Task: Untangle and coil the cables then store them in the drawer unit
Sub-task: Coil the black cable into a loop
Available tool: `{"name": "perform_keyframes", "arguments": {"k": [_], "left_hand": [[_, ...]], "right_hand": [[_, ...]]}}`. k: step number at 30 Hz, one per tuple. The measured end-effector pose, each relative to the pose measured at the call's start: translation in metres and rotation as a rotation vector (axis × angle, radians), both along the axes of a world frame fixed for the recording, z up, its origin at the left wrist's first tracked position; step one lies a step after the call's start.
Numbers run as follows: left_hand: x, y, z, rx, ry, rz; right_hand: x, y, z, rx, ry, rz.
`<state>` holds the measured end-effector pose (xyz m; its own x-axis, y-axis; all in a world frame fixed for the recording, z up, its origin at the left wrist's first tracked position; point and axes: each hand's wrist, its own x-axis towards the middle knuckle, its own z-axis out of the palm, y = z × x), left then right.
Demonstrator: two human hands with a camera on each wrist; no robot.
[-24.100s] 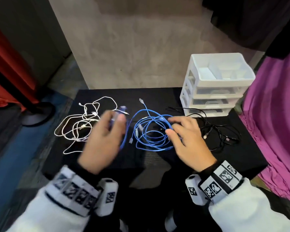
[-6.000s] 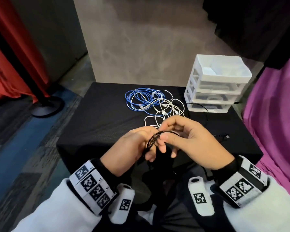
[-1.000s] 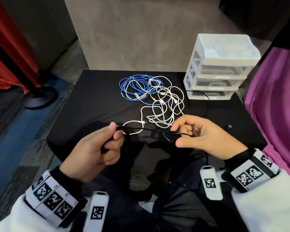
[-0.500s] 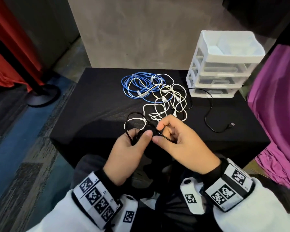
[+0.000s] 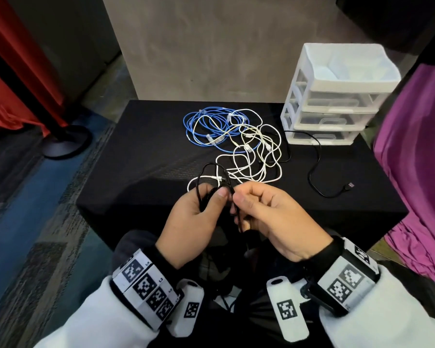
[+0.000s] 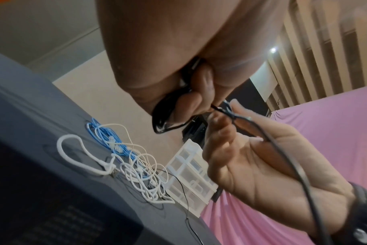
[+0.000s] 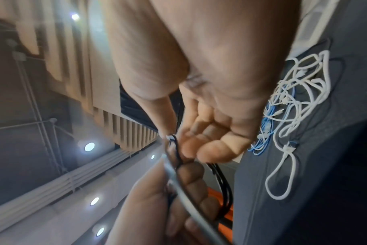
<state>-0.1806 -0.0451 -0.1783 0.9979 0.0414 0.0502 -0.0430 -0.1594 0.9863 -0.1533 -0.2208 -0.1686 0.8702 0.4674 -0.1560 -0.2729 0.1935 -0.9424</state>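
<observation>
Beside white drawer unit, drawers shut, cables piled outside

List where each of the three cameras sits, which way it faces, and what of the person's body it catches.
Head: worn on the head, looks down at the black-covered table, both hands and marker-banded wrists.
Left wrist: under the left hand, looks along it toward the white plastic drawer unit; right hand shows too.
Right wrist: under the right hand, looks along it; left hand's fingers below.
Shared: all show the thin black cable and the tangled blue and white cables.
</observation>
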Motion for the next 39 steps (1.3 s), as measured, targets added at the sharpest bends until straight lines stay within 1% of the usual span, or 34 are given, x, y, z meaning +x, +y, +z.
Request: {"name": "perform_keyframes", "arguments": {"k": [2, 4, 6, 8, 10, 12, 14, 17, 20, 21, 24, 26, 28, 31, 33, 34, 35, 37, 38, 39], "left_hand": [[0.000, 0.003, 0.001, 0.050, 0.013, -0.026], [-0.002, 0.002, 0.002, -0.006, 0.106, -0.083], [-0.006, 0.000, 0.002, -0.108, 0.213, -0.164], [-0.009, 0.003, 0.002, -0.124, 0.223, -0.256], [-0.007, 0.011, 0.003, 0.012, 0.171, -0.303], [-0.003, 0.019, 0.006, 0.220, 0.126, -0.315], [0.001, 0.027, 0.007, 0.380, 0.118, -0.331], [0.006, 0.038, 0.009, 0.617, 0.060, -0.323], [0.009, 0.044, 0.010, 0.725, -0.052, -0.255], [0.010, 0.045, 0.010, 0.764, -0.084, -0.233], [0.013, 0.057, 0.007, 0.922, -0.116, -0.195], [0.016, 0.073, 0.003, 0.975, -0.128, -0.157], [0.018, 0.089, 0.002, 0.944, -0.109, -0.127], [0.018, 0.099, 0.000, 0.911, -0.073, -0.140], [0.018, 0.096, 0.002, 0.889, -0.063, -0.158], [0.020, 0.095, 0.002, 0.882, -0.066, -0.172], [0.022, 0.093, 0.003, 0.881, -0.070, -0.180], [0.027, 0.096, 0.005, 0.901, -0.065, -0.168], [0.029, 0.100, 0.006, 0.930, -0.058, -0.152], [0.029, 0.106, 0.007, 0.958, -0.046, -0.138]], "right_hand": [[0.004, -0.004, -0.001, -0.057, -0.038, 0.014], [0.008, -0.007, -0.001, -0.071, -0.039, 0.000], [0.010, -0.010, 0.001, -0.030, 0.006, -0.018], [0.013, -0.014, 0.004, -0.009, 0.044, -0.004], [0.015, -0.016, 0.006, -0.047, 0.031, 0.023], [0.016, -0.018, 0.008, -0.148, -0.052, 0.014], [0.019, -0.021, 0.010, -0.234, -0.138, 0.008], [0.021, -0.024, 0.013, -0.273, -0.147, 0.044], [0.014, -0.017, 0.010, -0.267, -0.070, 0.167], [0.012, -0.016, 0.009, -0.285, -0.080, 0.201], [0.015, -0.024, 0.014, -0.409, -0.261, 0.242], [0.023, -0.039, 0.021, -0.492, -0.334, 0.221], [0.030, -0.053, 0.027, -0.544, -0.392, 0.182], [0.043, -0.072, 0.024, -0.808, -0.605, 0.051], [0.050, -0.077, 0.020, -0.905, -0.641, -0.007], [0.053, -0.079, 0.020, -0.884, -0.618, -0.042], [0.056, -0.081, 0.020, -0.778, -0.556, -0.102], [0.059, -0.083, 0.028, -0.374, -0.338, -0.220], [0.056, -0.082, 0.036, -0.197, -0.218, -0.240], [0.054, -0.084, 0.041, -0.105, -0.140, -0.254]]}}
